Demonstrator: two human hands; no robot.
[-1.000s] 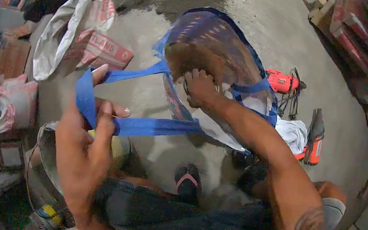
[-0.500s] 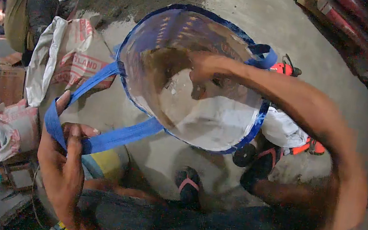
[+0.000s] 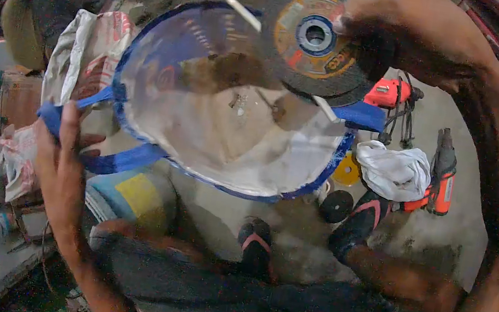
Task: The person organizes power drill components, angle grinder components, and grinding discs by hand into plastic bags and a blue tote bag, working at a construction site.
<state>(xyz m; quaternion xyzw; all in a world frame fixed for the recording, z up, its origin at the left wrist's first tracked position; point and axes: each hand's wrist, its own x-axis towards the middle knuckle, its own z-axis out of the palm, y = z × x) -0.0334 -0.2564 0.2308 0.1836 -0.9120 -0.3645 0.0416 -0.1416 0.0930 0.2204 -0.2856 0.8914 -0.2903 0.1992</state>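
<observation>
My left hand (image 3: 63, 156) is closed round a blue strap handle (image 3: 125, 159) and pulls it out to the left. That handle belongs to a wide bag (image 3: 248, 162) with blue trim, whose mouth gapes upward; dark items and small debris lie inside. Over the bag's far right rim, my right hand (image 3: 389, 18) grips a dark abrasive disc (image 3: 283, 63) with an orange label and a metal centre ring. Another disc edge shows behind it. A thin white stick (image 3: 244, 14) pokes out on both sides of the disc; how it is held is hidden.
Right of the bag are a red power tool (image 3: 390, 93), a white cloth (image 3: 394, 172), an orange tool (image 3: 444, 190), a yellow disc (image 3: 346, 171) and a black disc (image 3: 337, 206). Paper sacks (image 3: 98, 57) and a bucket (image 3: 147, 205) stand left. Dark sand lies beyond.
My right hand has come up out of the bag with the disc and white stick. My left hand has shifted left and up with the strap, and the bag's mouth appears further left.
</observation>
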